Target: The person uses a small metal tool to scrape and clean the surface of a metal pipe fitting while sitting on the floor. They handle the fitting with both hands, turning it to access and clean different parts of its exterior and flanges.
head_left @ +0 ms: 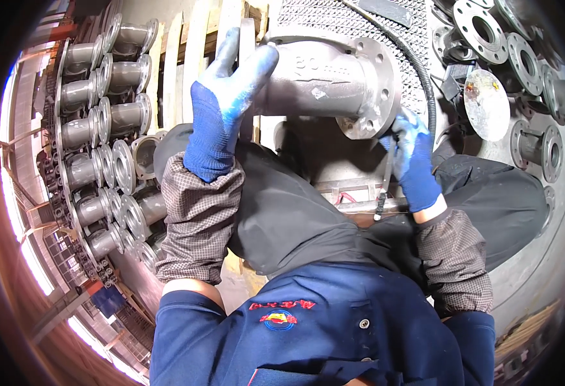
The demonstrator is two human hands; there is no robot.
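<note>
A grey metal flanged pipe casting (318, 77) lies crosswise in front of me, with raised markings on its barrel and bolt holes in its right flange. My left hand (231, 90), in a blue work glove, grips the left flange, fingers on one side and thumb on the other. Beside the right flange's lower edge, my gloved right hand (412, 145) is closed around a slim, rod-like grey tool (387, 170) that points down toward my lap and has a dark fitting at its lower end. The flange partly hides those fingers; whether the tool touches the casting I cannot tell.
Rows of similar flanged castings (124, 74) stand on the left, and more flanged parts (482, 29) are piled at right. A black hose (417, 64) crosses the textured metal mat (334, 19). A round pale disc (486, 105) stands at right. Wooden pallet slats (171, 71) lie beyond my left hand.
</note>
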